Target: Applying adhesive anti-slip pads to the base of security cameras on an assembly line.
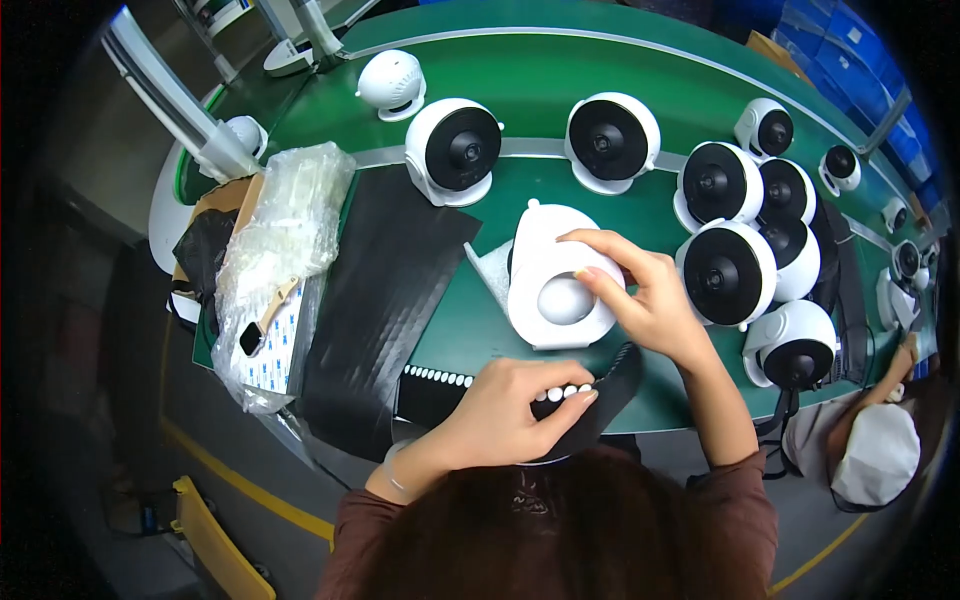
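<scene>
A white round camera [540,235] lies on the green workbench with its stand's base, marked by a round recess, turned up. My right hand [645,290] grips the base from the right, fingers on top and thumb near the recess. Closer to me, a black strip [425,397] carries a row of small white round pads [556,394]. My left hand [515,412] is closed in a pinch on the strip among these pads. Whether a single pad is between the fingertips I cannot tell. A pale foam piece [492,270] sits under the camera's left side.
Finished-looking cameras [722,272] with black faces cluster at the right, and two more [463,150] stand at the back. Left of my hands are a black mat [375,290], a clear plastic bag [290,200] and a wristwatch [262,325]. Another person's white cap [878,455] shows at far right.
</scene>
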{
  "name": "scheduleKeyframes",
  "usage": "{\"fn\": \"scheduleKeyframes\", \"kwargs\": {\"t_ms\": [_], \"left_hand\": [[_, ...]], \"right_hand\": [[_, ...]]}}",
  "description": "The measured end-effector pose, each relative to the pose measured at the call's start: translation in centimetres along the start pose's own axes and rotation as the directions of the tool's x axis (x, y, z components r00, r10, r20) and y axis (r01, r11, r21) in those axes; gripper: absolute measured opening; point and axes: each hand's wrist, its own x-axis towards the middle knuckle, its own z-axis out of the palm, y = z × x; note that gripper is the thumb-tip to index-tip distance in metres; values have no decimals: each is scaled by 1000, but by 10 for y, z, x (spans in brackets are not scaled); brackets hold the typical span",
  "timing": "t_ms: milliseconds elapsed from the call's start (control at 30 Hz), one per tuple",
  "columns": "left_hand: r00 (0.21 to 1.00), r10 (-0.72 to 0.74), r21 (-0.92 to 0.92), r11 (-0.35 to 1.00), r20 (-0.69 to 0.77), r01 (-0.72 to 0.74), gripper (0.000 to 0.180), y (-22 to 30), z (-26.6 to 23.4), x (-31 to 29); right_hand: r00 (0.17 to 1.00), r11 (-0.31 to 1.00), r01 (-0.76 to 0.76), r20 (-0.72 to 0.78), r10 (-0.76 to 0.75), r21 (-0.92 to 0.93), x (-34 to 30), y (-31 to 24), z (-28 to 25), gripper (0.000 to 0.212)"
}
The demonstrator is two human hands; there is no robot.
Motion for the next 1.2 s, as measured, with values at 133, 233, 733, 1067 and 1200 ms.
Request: {"fn": "scheduleKeyframes", "kwargs": {"t_ms": [133, 233, 733, 1067, 1200], "left_hand": [[995, -22, -79, 997, -97, 15, 13, -2, 1, 2], [992, -53, -189, 982, -115, 31, 13, -4, -3, -1], [994, 45, -2, 999, -101, -46, 5, 13, -9, -6], [999, -3, -29, 1000, -42, 2, 4, 6, -2, -9], [998, -57, -85, 995, -34, 54, 4, 3, 7, -12]], "right_hand": [[984, 961, 54, -152, -98, -270, -19, -30, -20, 33], [996, 997, -76, 35, 77, -32, -43, -53, -25, 24], [996, 994, 36, 88, -27, -108, -51, -54, -11, 17], [986, 998, -53, 155, 57, -26, -55, -51, -13, 13], [998, 992, -17, 65, 25, -125, -70, -51, -7, 12]]}}
